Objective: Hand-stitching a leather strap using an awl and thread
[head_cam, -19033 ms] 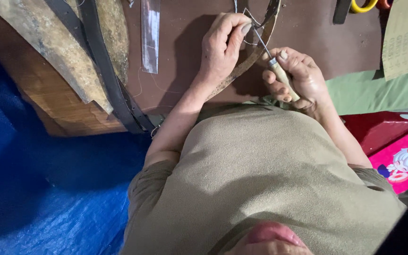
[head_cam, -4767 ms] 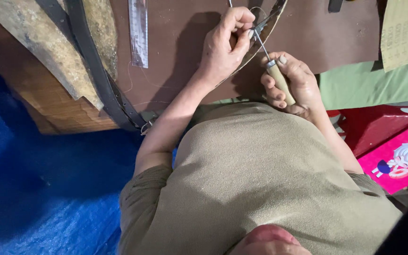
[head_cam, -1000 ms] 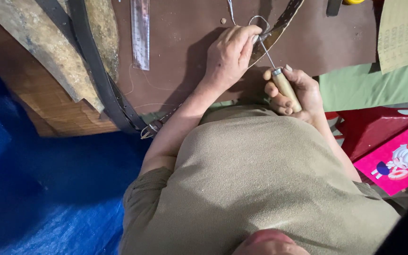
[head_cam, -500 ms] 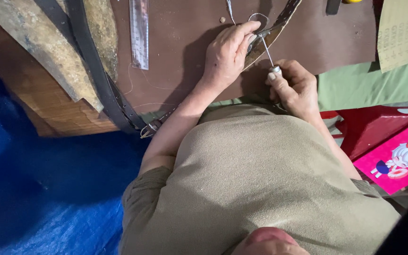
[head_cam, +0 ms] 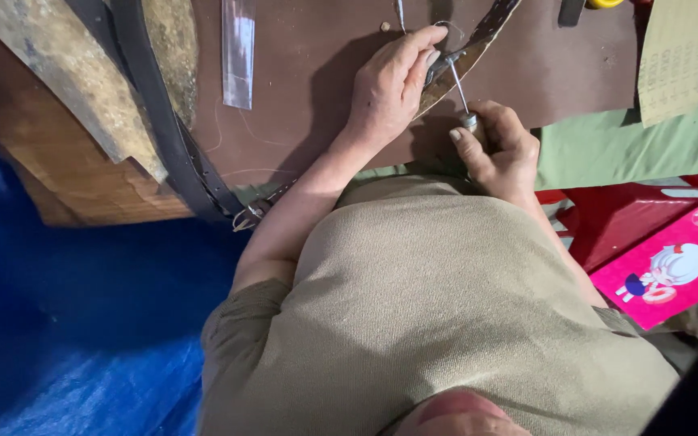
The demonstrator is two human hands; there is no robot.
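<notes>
Two hands are busy at the far edge of the brown work surface (head_cam: 325,97). I see my left hand (head_cam: 389,85) with fingers pinched together on the leather strap (head_cam: 478,36), pressing it down. Just right and nearer, my right hand (head_cam: 498,149) is wrapped tight around an awl (head_cam: 460,95), whose thin metal shaft slants up to the strap. A dark belt (head_cam: 163,137) lies well left.

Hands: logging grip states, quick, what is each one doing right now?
Left hand: shut, pinching the leather strap against the brown work surface.
Right hand: shut on the awl, tip at the strap.
</notes>
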